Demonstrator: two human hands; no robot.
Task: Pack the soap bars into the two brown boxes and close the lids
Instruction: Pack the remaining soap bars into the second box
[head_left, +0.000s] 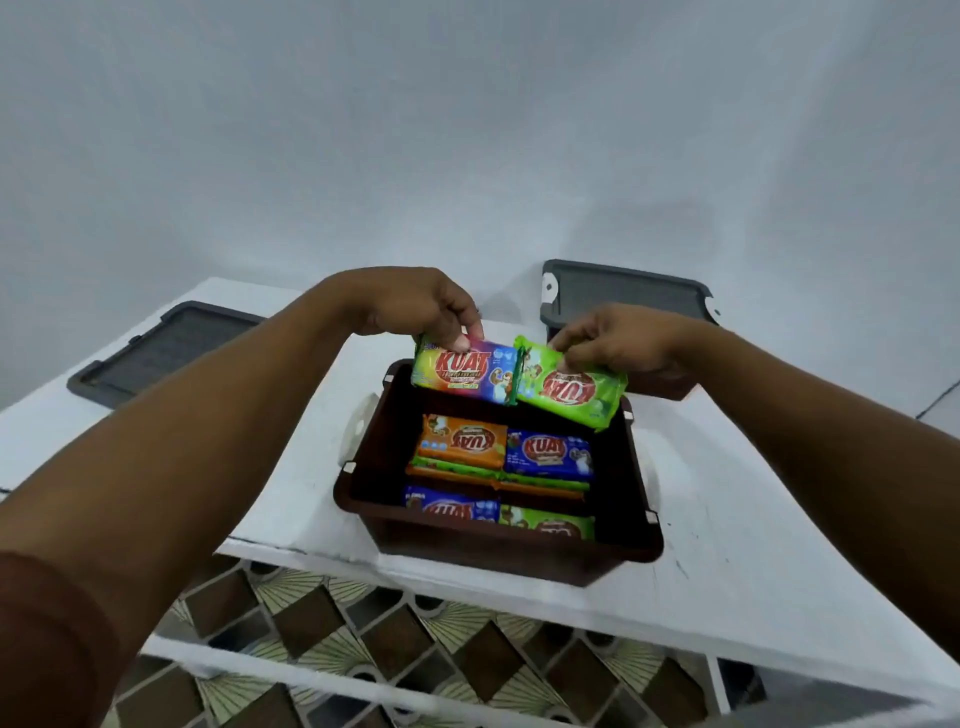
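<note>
The near brown box sits in the middle of the white table, lid off and already well stocked. An orange bar and a blue bar lie side by side on top of green and orange ones, with another blue bar and a green bar against the near wall.

Two more are on the way in. The left hand pinches a rainbow-coloured bar by its top edge, fingers curled on the wrapper. The right hand grips a lime-green bar the same way. Both bars hang over the box's far end, ends touching, not yet set down.

So I judge the first box mostly filled. The second brown box peeks out behind the right hand, contents hidden, so I can't tell its fill.

Neither lid is on. One grey lid lies flat at far left, and the other grey lid sits at the back by the second box.

"KUAT" reads big and red on nearly every wrapper, upside down on the green and orange ones. The smaller print is too blurred to read.
</note>
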